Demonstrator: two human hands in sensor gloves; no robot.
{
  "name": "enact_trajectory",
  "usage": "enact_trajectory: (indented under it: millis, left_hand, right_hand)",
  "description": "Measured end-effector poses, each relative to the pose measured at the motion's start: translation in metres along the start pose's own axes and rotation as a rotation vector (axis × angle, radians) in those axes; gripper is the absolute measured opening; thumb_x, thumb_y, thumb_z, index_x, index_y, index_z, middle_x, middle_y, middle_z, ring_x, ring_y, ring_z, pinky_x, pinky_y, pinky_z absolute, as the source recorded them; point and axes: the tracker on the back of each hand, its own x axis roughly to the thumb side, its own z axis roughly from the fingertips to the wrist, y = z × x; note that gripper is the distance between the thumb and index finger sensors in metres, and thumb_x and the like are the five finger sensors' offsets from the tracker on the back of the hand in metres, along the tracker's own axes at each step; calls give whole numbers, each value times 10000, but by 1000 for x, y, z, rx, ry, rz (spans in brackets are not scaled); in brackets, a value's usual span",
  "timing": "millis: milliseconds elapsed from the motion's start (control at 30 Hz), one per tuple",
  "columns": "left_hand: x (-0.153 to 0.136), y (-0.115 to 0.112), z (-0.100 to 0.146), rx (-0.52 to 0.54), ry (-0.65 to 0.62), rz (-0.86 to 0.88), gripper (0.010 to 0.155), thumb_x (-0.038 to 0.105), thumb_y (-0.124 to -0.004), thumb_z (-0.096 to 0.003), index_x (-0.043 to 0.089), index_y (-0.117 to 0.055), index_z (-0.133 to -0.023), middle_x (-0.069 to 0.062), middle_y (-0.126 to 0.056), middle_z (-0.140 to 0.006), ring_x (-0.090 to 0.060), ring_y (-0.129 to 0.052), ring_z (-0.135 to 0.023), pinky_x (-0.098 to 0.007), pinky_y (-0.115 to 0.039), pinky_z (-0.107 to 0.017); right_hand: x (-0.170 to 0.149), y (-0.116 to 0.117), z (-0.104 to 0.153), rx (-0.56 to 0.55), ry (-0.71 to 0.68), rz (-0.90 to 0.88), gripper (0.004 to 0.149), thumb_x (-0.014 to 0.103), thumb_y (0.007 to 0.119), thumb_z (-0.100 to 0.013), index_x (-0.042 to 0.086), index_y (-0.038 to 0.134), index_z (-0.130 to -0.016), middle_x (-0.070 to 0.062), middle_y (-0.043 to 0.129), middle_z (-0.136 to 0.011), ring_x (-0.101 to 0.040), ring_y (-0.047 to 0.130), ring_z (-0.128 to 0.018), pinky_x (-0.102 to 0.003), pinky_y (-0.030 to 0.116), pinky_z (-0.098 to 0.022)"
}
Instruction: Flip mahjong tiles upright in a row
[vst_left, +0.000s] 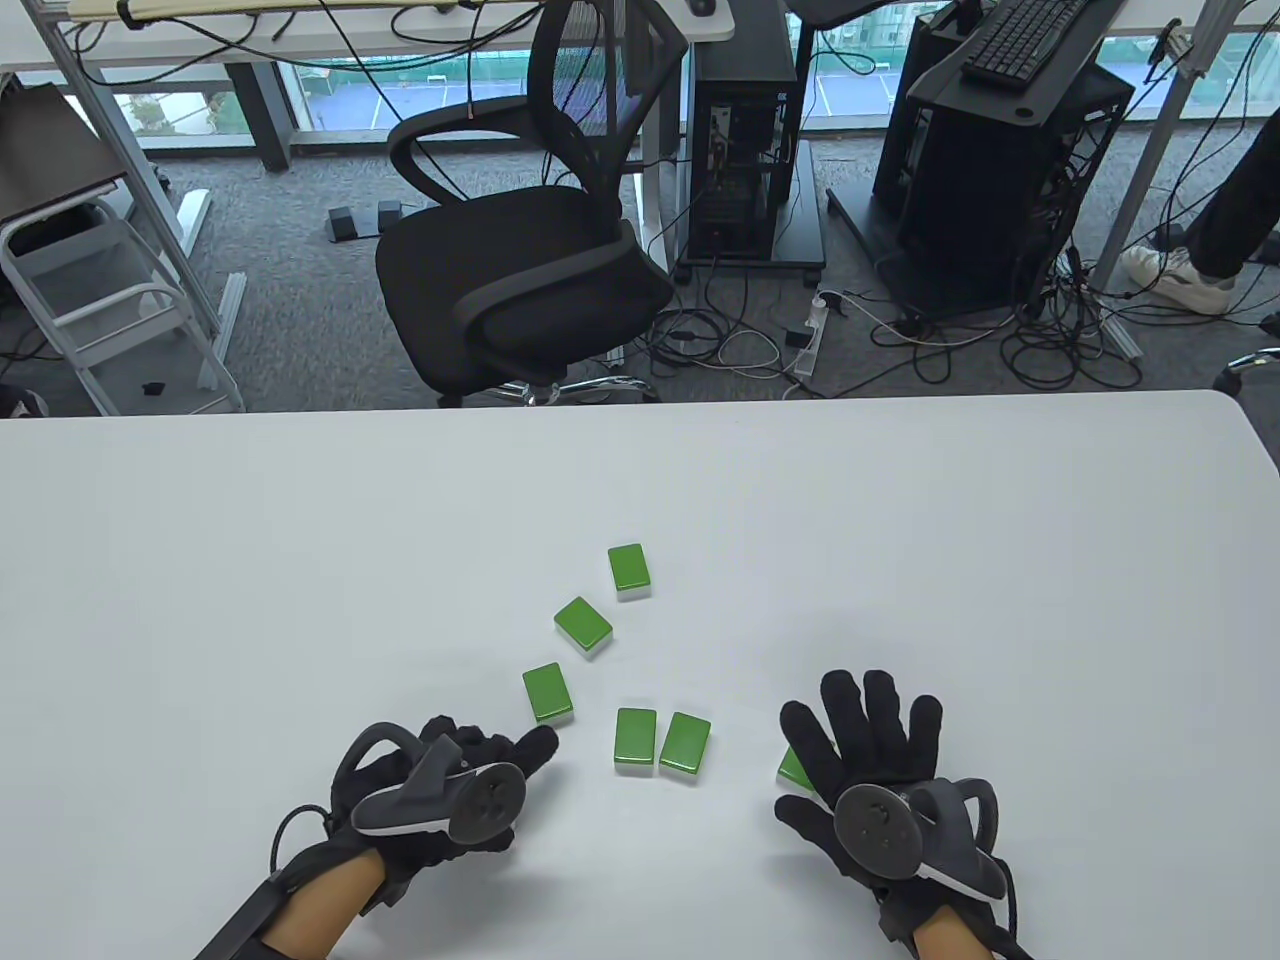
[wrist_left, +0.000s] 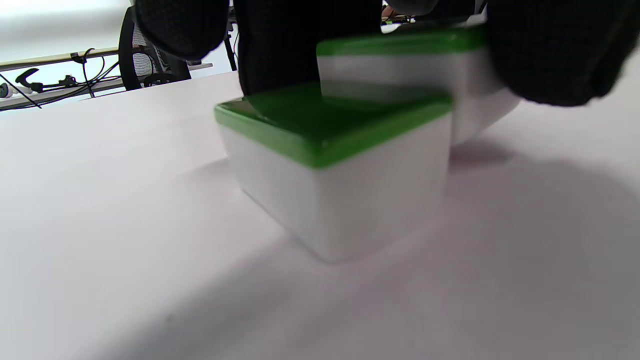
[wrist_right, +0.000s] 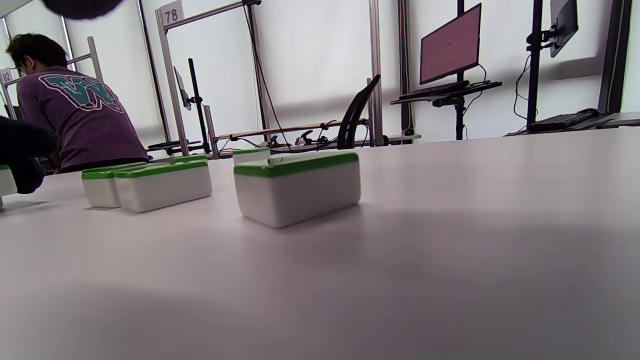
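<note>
We see six green-backed tiles lying face-down on the white surface (vst_left: 300, 560), none upright. L hand (vst_left: 440, 790) near the leftmost tile (vst_left: 549, 692), fingers curled, gripping nothing. R hand (vst_left: 880, 770) spread flat, fingers open, covering a sixth tile (vst_left: 793, 768).

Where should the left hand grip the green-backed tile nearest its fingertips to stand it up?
Probably by the two long white side faces, coming from above. The tile lies flat, green back up, apart from its neighbours, so both long sides are exposed. The left hand is just below it in the table view; thumb on one long edge, fingers on the other, then roll it onto a long edge.
</note>
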Motion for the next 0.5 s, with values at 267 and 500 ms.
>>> enact_trajectory:
  millis: [267, 500]
  left_hand:
    - [0, -9, -3, -35, 7, -18, 898, 598, -846, -261, 374, -427, -1023, 34, -802, -980, -246, -904, -868, -562, -686, -709]
    - [0, -8, -2, -62, 12, -11, 896, 613, -828, -261, 381, -421, -1025, 36, -779, -1002, -246, -888, -888, -565, -680, -712]
  right_hand:
    - [1, 0, 0, 7, -2, 6, 775, 634, 530, -461, 438, -10, -981, 0, -128, -1100, -373, -143, -954, -680, 9, -668]
    - [2, 0, 0, 11, -3, 10, 775, 634, 530, -461, 438, -9, -982, 0, -127, -1100, -373, -142, -955, -680, 11, -668]
